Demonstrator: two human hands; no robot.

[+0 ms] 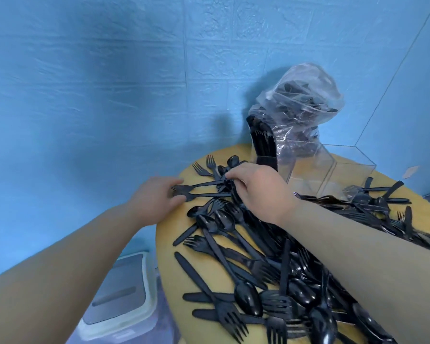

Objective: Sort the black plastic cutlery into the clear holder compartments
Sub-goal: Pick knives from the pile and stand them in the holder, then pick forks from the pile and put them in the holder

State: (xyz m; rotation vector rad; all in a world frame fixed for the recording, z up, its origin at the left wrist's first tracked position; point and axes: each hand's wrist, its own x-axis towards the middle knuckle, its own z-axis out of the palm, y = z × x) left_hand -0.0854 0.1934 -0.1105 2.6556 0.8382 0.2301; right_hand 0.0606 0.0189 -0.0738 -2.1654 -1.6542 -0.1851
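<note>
Cutlery pile [271,256]: black forks, spoons and knives lie loose and crossed over most of the yellow table [166,234], just in front of the clear holder, so pieces must be picked out by type.
Left hand [154,197]: left of the holder, fingers fairly straight, thumb and fingertips at the tine ends of 2 forks [201,189], seemingly squaring them up.
Right hand [256,189]: just in front of the holder, fingers curled, pinching the handle ends of those forks, probably gathering a bundle.
Clear holder [333,170]: at the table's far side; its left compartment holds upright black cutlery, the nearer compartments look empty.
Plastic bag [305,100]: behind the holder, more cutlery inside.
</note>
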